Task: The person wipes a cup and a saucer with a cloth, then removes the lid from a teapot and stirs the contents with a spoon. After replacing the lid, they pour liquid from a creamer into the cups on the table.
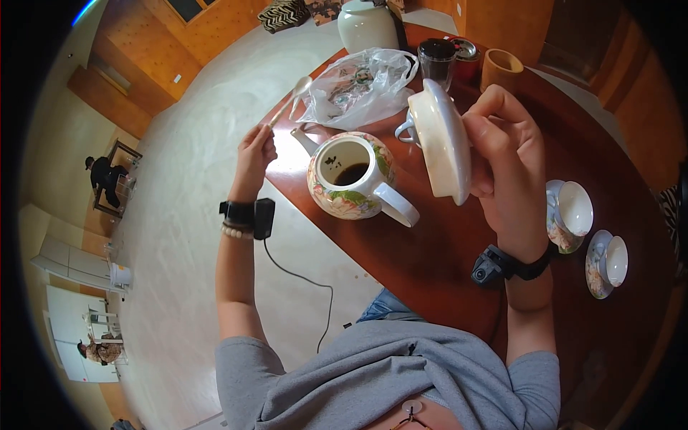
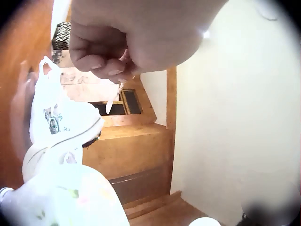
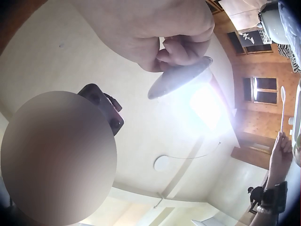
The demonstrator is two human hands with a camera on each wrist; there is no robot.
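My left hand (image 1: 256, 152) grips the thin handle of a spoon (image 1: 302, 86), held bowl-up to the left of the floral teapot (image 1: 344, 204). In the left wrist view the fingers curl round the spoon handle (image 2: 113, 101). The teapot stands uncovered near the table edge, dark liquid and some dark leaves inside, its spout toward the left hand. Right of it, my right hand (image 1: 505, 154) holds a pale teapot lid (image 1: 443, 143) on edge in the air, underside facing left. Fingers cover the lid's gripped part. A pale blue loop handle (image 1: 406, 132) shows beside the lid.
Beyond the teapot lie a clear plastic bag (image 1: 358, 89) and a white jar (image 1: 367, 30). A dark-topped glass (image 1: 437, 64) and a wooden cup (image 1: 502, 69) stand at the back. Two cups (image 1: 575, 208) on saucers sit at right. A cable (image 1: 332, 301) hangs from the left wrist.
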